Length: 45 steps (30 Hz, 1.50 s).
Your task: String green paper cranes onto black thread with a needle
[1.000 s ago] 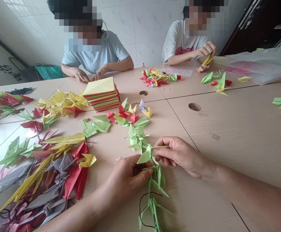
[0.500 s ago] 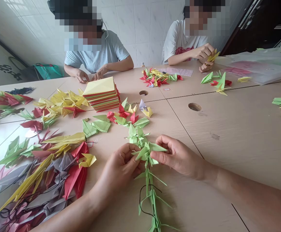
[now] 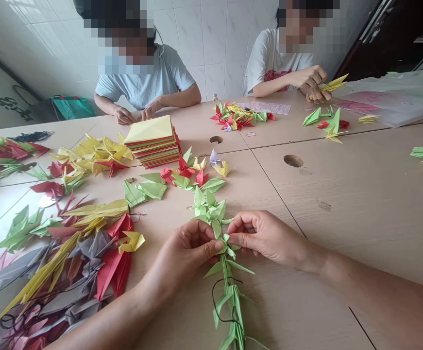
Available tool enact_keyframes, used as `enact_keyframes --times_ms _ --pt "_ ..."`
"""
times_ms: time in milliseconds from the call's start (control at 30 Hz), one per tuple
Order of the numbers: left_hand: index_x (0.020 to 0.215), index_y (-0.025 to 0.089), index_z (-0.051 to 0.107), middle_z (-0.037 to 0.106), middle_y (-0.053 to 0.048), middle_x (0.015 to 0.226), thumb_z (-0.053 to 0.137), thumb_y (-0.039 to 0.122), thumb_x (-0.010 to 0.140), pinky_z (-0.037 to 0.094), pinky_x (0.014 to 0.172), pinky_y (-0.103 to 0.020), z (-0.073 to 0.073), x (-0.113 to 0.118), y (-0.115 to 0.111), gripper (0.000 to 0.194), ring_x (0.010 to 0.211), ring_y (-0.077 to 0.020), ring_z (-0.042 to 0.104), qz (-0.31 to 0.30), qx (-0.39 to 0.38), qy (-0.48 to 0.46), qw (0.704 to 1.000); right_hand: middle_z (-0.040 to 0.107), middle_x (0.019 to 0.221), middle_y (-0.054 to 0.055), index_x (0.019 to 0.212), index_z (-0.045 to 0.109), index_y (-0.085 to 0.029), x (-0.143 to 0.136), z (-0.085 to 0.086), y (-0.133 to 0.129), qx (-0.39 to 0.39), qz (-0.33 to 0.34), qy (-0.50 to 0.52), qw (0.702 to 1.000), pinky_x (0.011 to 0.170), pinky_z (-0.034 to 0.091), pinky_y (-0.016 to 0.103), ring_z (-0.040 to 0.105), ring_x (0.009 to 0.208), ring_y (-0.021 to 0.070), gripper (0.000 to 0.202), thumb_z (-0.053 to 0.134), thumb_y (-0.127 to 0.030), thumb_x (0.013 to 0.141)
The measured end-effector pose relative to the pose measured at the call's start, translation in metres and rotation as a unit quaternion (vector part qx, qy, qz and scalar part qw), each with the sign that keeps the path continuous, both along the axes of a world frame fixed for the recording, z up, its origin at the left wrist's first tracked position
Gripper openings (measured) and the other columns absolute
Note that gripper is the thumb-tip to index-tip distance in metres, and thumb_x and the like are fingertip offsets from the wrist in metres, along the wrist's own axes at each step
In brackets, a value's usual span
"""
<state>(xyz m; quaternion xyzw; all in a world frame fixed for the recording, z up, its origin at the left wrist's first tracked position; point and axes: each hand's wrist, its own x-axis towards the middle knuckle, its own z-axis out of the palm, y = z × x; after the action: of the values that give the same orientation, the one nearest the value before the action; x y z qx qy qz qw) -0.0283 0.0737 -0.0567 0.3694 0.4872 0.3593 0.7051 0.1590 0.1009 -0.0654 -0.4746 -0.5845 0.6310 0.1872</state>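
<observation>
A string of green folded paper cranes (image 3: 229,296) runs along the table toward me, with a dark cord (image 3: 214,304) looping beside it. My left hand (image 3: 193,248) pinches a green paper crane (image 3: 227,249) at the top of this string from the left. On its other side, my right hand (image 3: 265,238) has thumb and forefinger closed on the same crane. Part of the crane is hidden by my fingers. Just beyond my fingertips lie more green cranes (image 3: 208,206).
Left of my arm lies a heap of strung cranes (image 3: 87,262) in several colours. A stack of coloured paper (image 3: 155,146) stands behind it, near yellow cranes (image 3: 94,153). Across the table sit two people, one holding yellow folded paper (image 3: 335,83). The tabletop has a round hole (image 3: 293,161).
Both my hands have moved slightly toward me, bringing the green crane down the string. Its spread wings now show less. The far-right person's hands have lowered with the yellow paper.
</observation>
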Motion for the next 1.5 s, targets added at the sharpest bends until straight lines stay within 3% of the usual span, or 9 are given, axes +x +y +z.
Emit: enact_keyframes --times_ms 167,333,600,733,967,1200,1400,1500 --pt "0.068 0.015 0.052 0.057 0.007 0.055 0.078 0.026 0.066 0.040 0.052 -0.015 -0.001 0.000 -0.001 0.028 0.052 -0.0041 0.051 -0.002 0.029 0.000 1.000 0.054 0.063 -0.003 0.076 0.059 -0.016 -0.001 0.001 -0.001 -0.009 0.021 0.006 1.000 0.048 0.033 0.020 0.047 0.056 0.0083 0.027 0.068 -0.042 0.076" --pt "0.071 0.016 0.050 0.051 0.007 0.061 0.073 0.028 0.072 0.043 0.055 -0.017 -0.002 0.000 -0.003 0.026 0.056 -0.0046 0.046 -0.024 0.047 0.007 0.999 0.050 0.061 -0.004 0.070 0.058 -0.016 -0.002 0.003 -0.002 0.006 0.043 0.037 0.998 0.051 0.034 0.020 0.045 0.057 0.0084 0.027 0.067 -0.040 0.077" --pt "0.074 0.018 0.044 0.049 0.007 0.068 0.070 0.023 0.075 0.047 0.060 -0.019 0.005 0.001 -0.006 0.027 0.061 -0.0054 0.046 0.012 0.058 -0.025 0.998 0.049 0.062 -0.005 0.072 0.058 -0.016 -0.005 0.012 -0.003 -0.015 0.018 0.046 0.999 0.046 0.032 0.018 0.044 0.054 0.0062 0.022 0.067 -0.034 0.078" --pt "0.075 0.019 0.042 0.049 0.007 0.066 0.070 0.024 0.076 0.044 0.059 -0.018 0.002 0.001 -0.004 0.028 0.060 -0.0055 0.046 0.015 0.065 -0.022 0.998 0.050 0.062 -0.004 0.072 0.058 -0.015 -0.004 0.009 -0.002 -0.032 0.045 0.060 0.997 0.046 0.032 0.018 0.046 0.054 0.0068 0.024 0.066 -0.037 0.079" --pt "0.077 0.019 0.040 0.051 0.007 0.066 0.067 0.022 0.079 0.035 0.054 -0.017 0.000 -0.001 -0.004 0.027 0.057 -0.0047 0.044 -0.051 0.054 -0.061 0.995 0.049 0.062 -0.004 0.067 0.053 -0.015 -0.001 0.005 -0.001 -0.030 0.068 0.080 0.994 0.052 0.033 0.021 0.044 0.056 0.0080 0.028 0.065 -0.038 0.079" --pt "0.078 0.020 0.040 0.046 0.009 0.062 0.064 0.019 0.081 0.028 0.049 -0.017 -0.003 -0.002 -0.005 0.024 0.052 -0.0041 0.035 -0.070 0.071 -0.060 0.993 0.049 0.059 -0.004 0.066 0.054 -0.016 0.000 0.008 0.000 -0.030 0.081 0.058 0.995 0.049 0.030 0.021 0.041 0.054 0.0077 0.027 0.065 -0.036 0.079" --pt "0.082 0.021 0.039 0.052 0.006 0.074 0.059 0.024 0.085 0.038 0.058 -0.019 -0.002 0.000 -0.004 0.021 0.062 -0.0057 0.047 -0.055 0.074 -0.025 0.995 0.048 0.060 -0.005 0.067 0.054 -0.015 0.000 0.007 0.001 -0.050 0.051 0.052 0.996 0.046 0.033 0.018 0.046 0.051 0.0059 0.027 0.068 -0.036 0.076" --pt "0.090 0.023 0.037 0.058 0.003 0.085 0.058 0.023 0.085 0.042 0.068 -0.025 0.000 -0.001 -0.004 0.021 0.074 -0.0106 0.055 -0.086 0.090 -0.009 0.992 0.048 0.060 -0.006 0.074 0.057 -0.015 0.001 0.007 0.003 -0.066 0.032 0.053 0.996 0.043 0.031 0.017 0.048 0.050 0.0057 0.026 0.067 -0.039 0.076"
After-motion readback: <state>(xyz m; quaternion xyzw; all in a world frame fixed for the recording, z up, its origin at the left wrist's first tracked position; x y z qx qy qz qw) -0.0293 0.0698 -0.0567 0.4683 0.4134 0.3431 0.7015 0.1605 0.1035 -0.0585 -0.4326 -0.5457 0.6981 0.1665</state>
